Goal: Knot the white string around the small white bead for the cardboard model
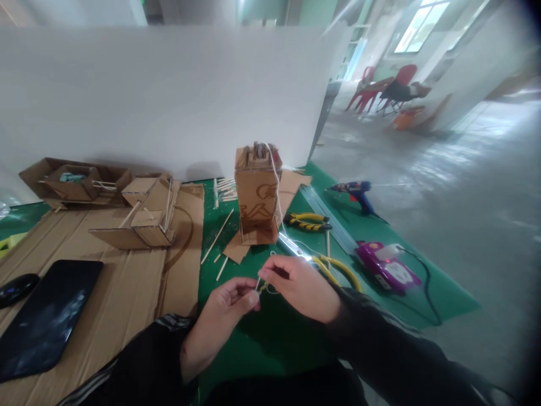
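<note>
My left hand (228, 307) is closed in a pinch on a thin white string (278, 197). Beside it, my right hand (298, 285) pinches the string close to the left fingertips. Between the hands hangs a small yellowish piece (262, 287), too small to name. The string runs over the top of an upright cardboard tower (257, 194) and down its right side towards my hands, with a loop under the right fingers. Right of the tower lie scissors with yellow handles (349, 273), partly hidden behind my right hand.
Yellow-black pliers (308, 221), clear glue sticks (329, 220), a glue gun (355, 192) and a purple power strip (386, 268) lie on the right. Thin wooden sticks (217, 237) lie left of the tower. Further left are cardboard models (143, 225), a black tablet-like slab (48, 321) and a mouse (19, 288).
</note>
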The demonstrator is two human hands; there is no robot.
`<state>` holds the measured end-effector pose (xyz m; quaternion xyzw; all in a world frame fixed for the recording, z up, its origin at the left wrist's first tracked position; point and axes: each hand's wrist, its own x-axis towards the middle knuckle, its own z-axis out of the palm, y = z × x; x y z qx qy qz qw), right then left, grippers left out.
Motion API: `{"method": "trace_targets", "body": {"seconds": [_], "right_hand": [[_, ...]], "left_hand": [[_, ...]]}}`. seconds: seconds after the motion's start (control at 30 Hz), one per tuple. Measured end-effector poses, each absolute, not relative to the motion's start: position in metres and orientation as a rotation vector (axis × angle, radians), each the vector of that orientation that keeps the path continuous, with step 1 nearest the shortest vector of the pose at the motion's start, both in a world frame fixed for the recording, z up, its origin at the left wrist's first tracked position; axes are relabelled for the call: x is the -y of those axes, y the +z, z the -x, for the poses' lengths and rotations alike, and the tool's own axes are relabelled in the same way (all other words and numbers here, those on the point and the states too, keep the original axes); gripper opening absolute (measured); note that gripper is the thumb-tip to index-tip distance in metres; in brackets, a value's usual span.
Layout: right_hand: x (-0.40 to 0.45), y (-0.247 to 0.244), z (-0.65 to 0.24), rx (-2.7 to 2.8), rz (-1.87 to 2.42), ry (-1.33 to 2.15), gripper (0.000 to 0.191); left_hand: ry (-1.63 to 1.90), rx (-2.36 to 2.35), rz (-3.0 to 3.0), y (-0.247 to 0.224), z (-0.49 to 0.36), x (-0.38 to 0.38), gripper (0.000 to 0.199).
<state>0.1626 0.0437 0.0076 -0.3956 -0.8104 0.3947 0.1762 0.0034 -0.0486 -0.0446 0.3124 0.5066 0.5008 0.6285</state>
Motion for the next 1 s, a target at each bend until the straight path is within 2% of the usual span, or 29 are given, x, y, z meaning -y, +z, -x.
{"method": "trace_targets", "body": {"seconds": [0.23,0.43,0.53,0.63,0.77,1.0], "right_hand": [[-0.022,0.018,-0.161,2.236,1.107,1.306,0.023],[0.001,0.001,-0.151,2.197,1.035,1.308,0.022],[0.005,-0.009,-0.146,2.208,1.015,1.289,0.025],[0.0,-0.017,-0.146,2.168,0.982,1.365,0.025],[-0.018,-0.024,-0.152,2.195,0.981,1.429,0.022],[-0.042,-0.028,-0.157,2.323,1.043,1.273,0.02]], "left_hand": [[1.204,-1.115,-0.551,-0.04,-0.004,0.047,0.023],[1.307,-0.925,-0.368,-0.039,-0.005,0.049,0.016],[1.31,-0.909,-0.337,-0.04,-0.004,0.049,0.02],[1.299,-0.94,-0.325,-0.039,-0.002,0.048,0.024],[1.271,-0.965,-0.426,-0.036,-0.001,0.048,0.018],[1.224,-1.035,-0.518,-0.035,-0.001,0.05,0.016]]}}
